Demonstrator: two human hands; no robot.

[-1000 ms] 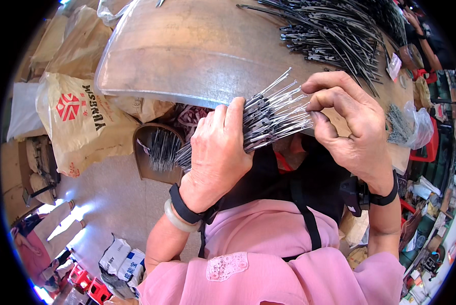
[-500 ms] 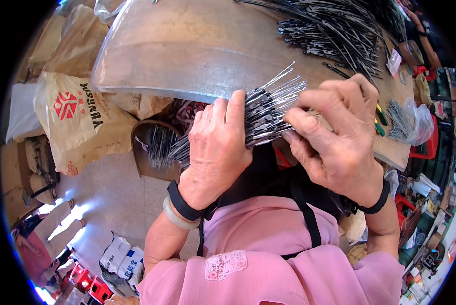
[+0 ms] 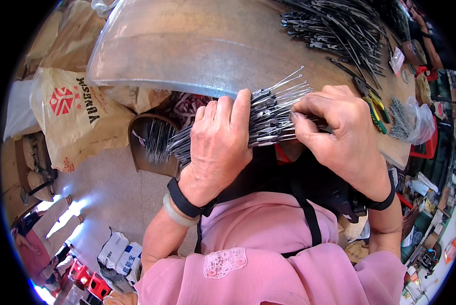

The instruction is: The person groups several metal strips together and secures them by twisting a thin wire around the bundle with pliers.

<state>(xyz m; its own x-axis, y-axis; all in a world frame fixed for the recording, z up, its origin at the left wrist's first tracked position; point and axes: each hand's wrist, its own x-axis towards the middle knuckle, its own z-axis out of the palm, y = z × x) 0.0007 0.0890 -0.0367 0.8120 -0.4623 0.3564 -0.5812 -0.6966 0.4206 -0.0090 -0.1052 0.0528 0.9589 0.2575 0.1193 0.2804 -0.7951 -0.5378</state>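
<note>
My left hand (image 3: 219,134) is wrapped round a thick bundle of black strips with thin metal wires (image 3: 271,117), many of them ending in small loops. The looped ends fan out to the right, while the other ends stick out to the left below the hand. My right hand (image 3: 342,129) has its thumb and forefinger pinched at the wire tips on the bundle's right side. Its other fingers are curled, and exactly which wires lie between the fingertips is hard to see.
A clear sheet (image 3: 162,56) covers the table's left part. Further black strips (image 3: 339,38) lie piled at the far right, near yellow-green-handled pliers (image 3: 376,114) and loose small wires (image 3: 400,119). Left below the table stand a brown bin (image 3: 141,152) holding similar wires and a tan sack (image 3: 78,122).
My right hand has lowered and turned, its fingers curling in closer at the wire tips. The left hand keeps its grip on the bundle. The pliers show more fully.
</note>
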